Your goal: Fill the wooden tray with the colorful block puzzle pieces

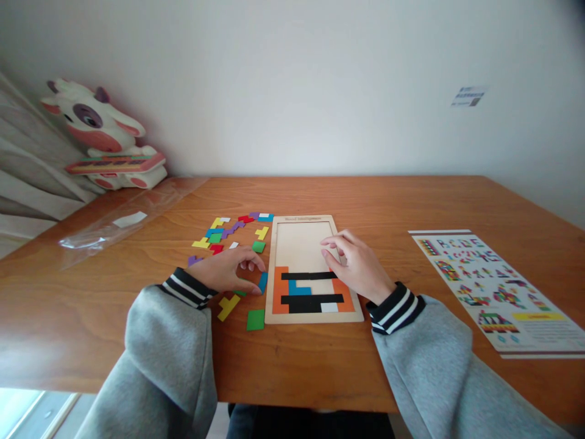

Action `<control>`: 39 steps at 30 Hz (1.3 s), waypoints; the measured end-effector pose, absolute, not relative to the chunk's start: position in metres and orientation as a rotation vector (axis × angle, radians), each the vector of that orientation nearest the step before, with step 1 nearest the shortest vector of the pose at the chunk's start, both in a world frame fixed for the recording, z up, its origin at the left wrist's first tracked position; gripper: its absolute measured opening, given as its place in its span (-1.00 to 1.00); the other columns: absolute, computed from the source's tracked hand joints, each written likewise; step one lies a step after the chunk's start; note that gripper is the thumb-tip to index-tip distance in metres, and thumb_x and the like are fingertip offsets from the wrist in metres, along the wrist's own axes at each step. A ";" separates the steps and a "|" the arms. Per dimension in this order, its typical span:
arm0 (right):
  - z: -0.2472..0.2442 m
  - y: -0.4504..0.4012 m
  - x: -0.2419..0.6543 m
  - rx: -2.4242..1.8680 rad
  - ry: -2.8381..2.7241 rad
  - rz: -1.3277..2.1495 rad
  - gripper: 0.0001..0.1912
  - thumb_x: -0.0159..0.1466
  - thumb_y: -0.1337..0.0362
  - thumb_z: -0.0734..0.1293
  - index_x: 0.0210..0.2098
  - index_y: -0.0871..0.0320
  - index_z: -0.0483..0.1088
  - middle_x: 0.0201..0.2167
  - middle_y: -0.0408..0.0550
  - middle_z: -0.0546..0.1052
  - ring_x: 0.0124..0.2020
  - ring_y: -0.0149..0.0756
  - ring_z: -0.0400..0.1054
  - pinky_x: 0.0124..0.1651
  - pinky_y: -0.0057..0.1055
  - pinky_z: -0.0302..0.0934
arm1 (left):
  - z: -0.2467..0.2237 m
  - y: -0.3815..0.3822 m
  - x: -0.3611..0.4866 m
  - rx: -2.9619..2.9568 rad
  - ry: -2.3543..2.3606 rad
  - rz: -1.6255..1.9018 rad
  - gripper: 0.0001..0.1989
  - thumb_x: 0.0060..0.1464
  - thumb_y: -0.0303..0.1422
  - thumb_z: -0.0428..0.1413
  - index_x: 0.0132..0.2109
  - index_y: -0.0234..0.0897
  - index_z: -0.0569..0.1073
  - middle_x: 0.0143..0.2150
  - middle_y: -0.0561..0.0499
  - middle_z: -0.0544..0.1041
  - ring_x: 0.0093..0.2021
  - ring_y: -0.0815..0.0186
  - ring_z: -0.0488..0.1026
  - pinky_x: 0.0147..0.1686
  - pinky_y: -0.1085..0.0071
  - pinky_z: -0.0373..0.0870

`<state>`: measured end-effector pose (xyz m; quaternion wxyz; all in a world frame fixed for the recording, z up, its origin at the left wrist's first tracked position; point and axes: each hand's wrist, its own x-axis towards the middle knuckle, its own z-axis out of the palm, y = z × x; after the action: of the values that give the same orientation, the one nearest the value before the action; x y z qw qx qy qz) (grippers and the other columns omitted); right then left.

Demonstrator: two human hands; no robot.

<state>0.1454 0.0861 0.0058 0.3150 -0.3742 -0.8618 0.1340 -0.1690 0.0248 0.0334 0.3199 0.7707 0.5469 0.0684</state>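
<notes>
Fingers of the right hand (359, 265) hang parted over the pale rectangular wooden puzzle board (301, 244), and those of the left hand (228, 271) curl around the small flat blue puzzle piece (263, 281) just beside the board's left edge, though I cannot tell whether they grip it. I'd pinch it by opposite edges and lift it level, since so thin a piece could slip.

Blue piece (263, 282) just left of partly filled wooden tray (314, 318)
</notes>
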 end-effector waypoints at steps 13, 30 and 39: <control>0.006 0.086 0.146 -0.970 -2.274 0.364 -0.85 0.36 0.28 0.26 -0.12 0.10 0.44 -0.19 0.01 0.49 -0.19 -0.19 0.45 -0.15 -0.24 0.33 | 0.042 0.021 -0.166 1.970 1.469 0.196 -0.66 -0.09 -0.11 0.29 -0.28 -0.24 0.45 -0.33 0.06 0.50 -0.30 0.30 0.44 -0.26 0.41 0.38; 0.023 0.068 0.134 -0.746 -2.200 0.969 -0.76 0.35 0.07 0.33 -0.18 0.11 0.51 -0.31 -0.09 0.58 -0.38 -0.37 0.39 -0.27 -0.39 0.31 | 0.024 0.019 -0.085 1.772 1.279 1.095 -0.62 0.16 -0.04 0.20 -0.22 -0.31 0.63 -0.26 -0.10 0.65 -0.29 0.28 0.56 -0.26 0.37 0.53; 0.027 0.073 0.141 -0.859 -2.165 1.141 -0.74 0.28 0.05 0.39 -0.27 0.13 0.53 -0.39 -0.11 0.60 -0.40 -0.36 0.40 -0.33 -0.42 0.28 | 0.022 0.015 -0.074 1.744 1.230 1.136 -0.68 0.23 -0.12 0.16 -0.19 -0.29 0.62 -0.23 -0.08 0.64 -0.26 0.28 0.58 -0.23 0.39 0.54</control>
<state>0.1405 0.0733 0.0272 0.2706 -0.3190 -0.8035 0.4234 -0.0742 0.0150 0.0215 0.3541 0.6748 0.4758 0.4392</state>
